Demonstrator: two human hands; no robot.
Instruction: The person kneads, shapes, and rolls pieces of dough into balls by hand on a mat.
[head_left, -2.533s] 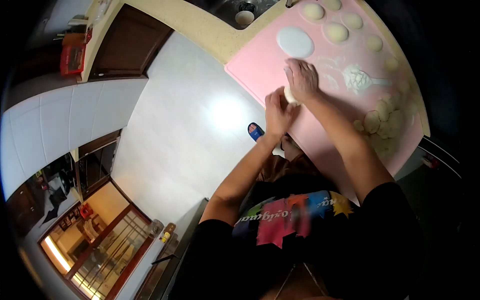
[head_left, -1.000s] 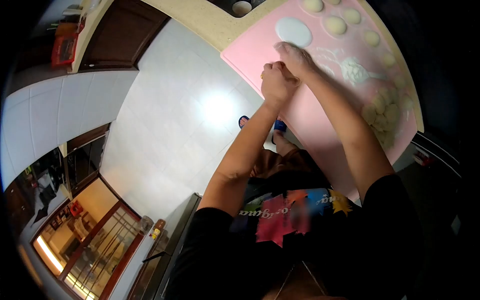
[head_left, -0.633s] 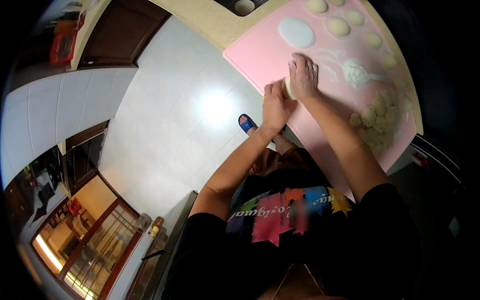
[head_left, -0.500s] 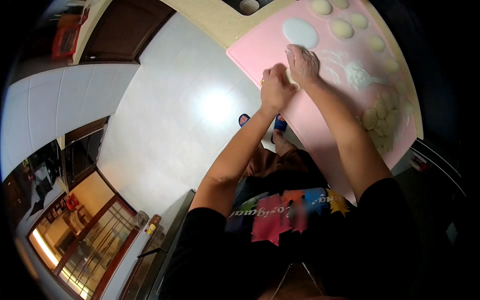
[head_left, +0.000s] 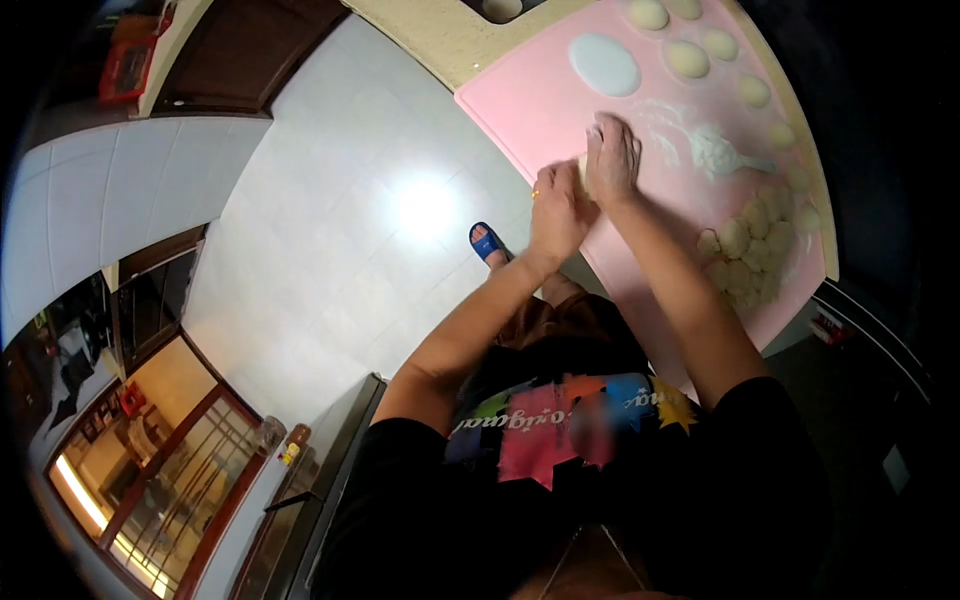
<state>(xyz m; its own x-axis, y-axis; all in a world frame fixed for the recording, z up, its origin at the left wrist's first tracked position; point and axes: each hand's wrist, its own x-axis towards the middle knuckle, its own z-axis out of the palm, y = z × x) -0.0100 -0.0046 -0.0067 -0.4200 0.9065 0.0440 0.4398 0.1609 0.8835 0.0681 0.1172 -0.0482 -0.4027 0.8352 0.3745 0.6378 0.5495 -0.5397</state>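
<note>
A small pale piece of dough [head_left: 584, 172] is between my two hands over the near left edge of the pink mat [head_left: 530, 95]. My left hand [head_left: 562, 212], a ring on one finger, curls round its left side. From the right, my right hand [head_left: 612, 165] presses against it, fingers held close together. Most of the dough is covered by the hands. Beyond them lies a flat white disc [head_left: 604, 65]. To the right is a heap of white flour [head_left: 716, 152], smeared across the mat.
Several round dough balls [head_left: 687, 59] line the mat's far and right sides. A cluster of smaller dough pieces [head_left: 750, 245] sits at its right. The counter edge [head_left: 415, 50] runs along the tiled floor [head_left: 330, 200]. One blue slipper [head_left: 484, 240] shows below.
My hands have drawn slightly nearer to my body, still together on the dough. One foot has shifted, and the other is now hidden behind my arm. The camera view has moved a little.
</note>
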